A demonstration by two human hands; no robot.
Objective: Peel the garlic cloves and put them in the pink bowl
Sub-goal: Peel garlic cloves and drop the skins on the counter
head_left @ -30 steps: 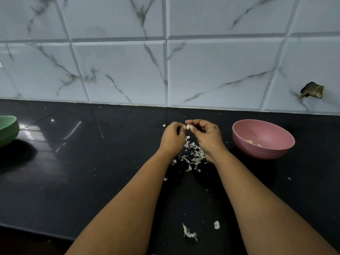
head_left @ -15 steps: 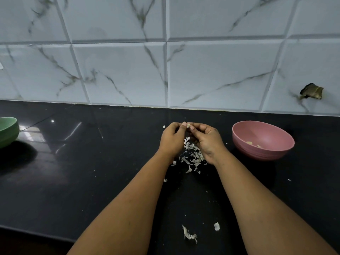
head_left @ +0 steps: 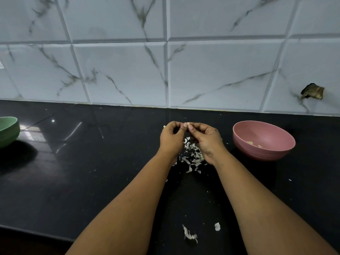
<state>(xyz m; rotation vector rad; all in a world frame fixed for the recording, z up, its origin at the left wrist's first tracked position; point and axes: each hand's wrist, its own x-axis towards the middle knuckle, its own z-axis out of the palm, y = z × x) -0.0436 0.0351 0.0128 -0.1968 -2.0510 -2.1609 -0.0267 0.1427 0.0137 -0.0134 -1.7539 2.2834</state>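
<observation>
My left hand (head_left: 172, 138) and my right hand (head_left: 207, 139) meet above the black counter, fingertips pinched together on a small pale garlic clove (head_left: 188, 124). Most of the clove is hidden by the fingers. Below the hands lies a heap of white garlic skins (head_left: 192, 155). The pink bowl (head_left: 265, 129) stands to the right of my right hand, with a few peeled pale cloves (head_left: 253, 144) at its bottom.
A green bowl (head_left: 8, 130) sits at the far left edge of the counter (head_left: 82, 172). Loose skin scraps (head_left: 189, 235) lie near the counter's front edge between my forearms. A marbled tiled wall (head_left: 128, 70) rises behind, with a broken hole (head_left: 312, 91) at right.
The fingertips of both hands have shifted slightly around the clove; the hands stay in the same spot above the skin heap.
</observation>
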